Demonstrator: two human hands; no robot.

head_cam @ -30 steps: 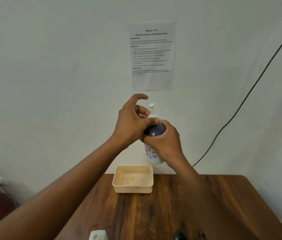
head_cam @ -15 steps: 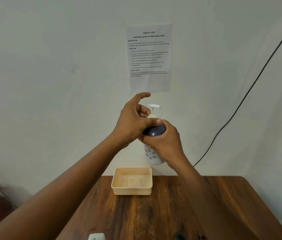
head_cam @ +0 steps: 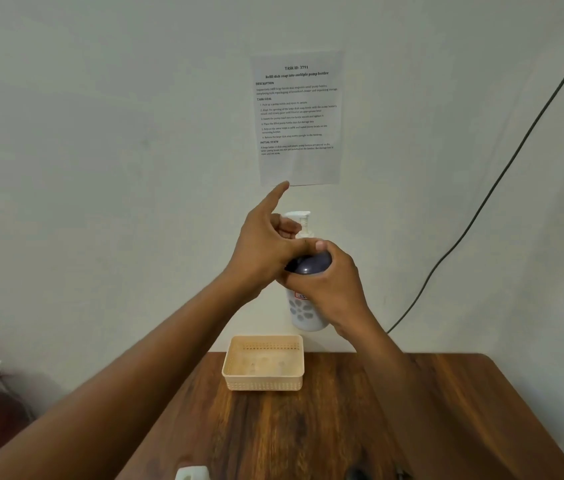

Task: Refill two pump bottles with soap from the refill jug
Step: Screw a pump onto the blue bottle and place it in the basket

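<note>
Right hand (head_cam: 329,292): gripped pump bottle (head_cam: 308,313) above worktop (head_cam: 412,410) | Left hand (head_cam: 266,247): pinched pump head (head_cam: 299,220), index finger extended | Basket (head_cam: 263,384): below bottle

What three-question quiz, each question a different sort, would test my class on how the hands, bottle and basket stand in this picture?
1. True or false: the pump bottle stands inside the basket.
2. Multiple choice: the right hand grips the bottle around A) its base, B) its dark upper part, C) its pump nozzle.
3. Fill in: the left hand works at the white ___ on top of the bottle.

Key
1. False; it is held in the air above the table, and nothing lies in the basket.
2. B.
3. Pump head.
</note>
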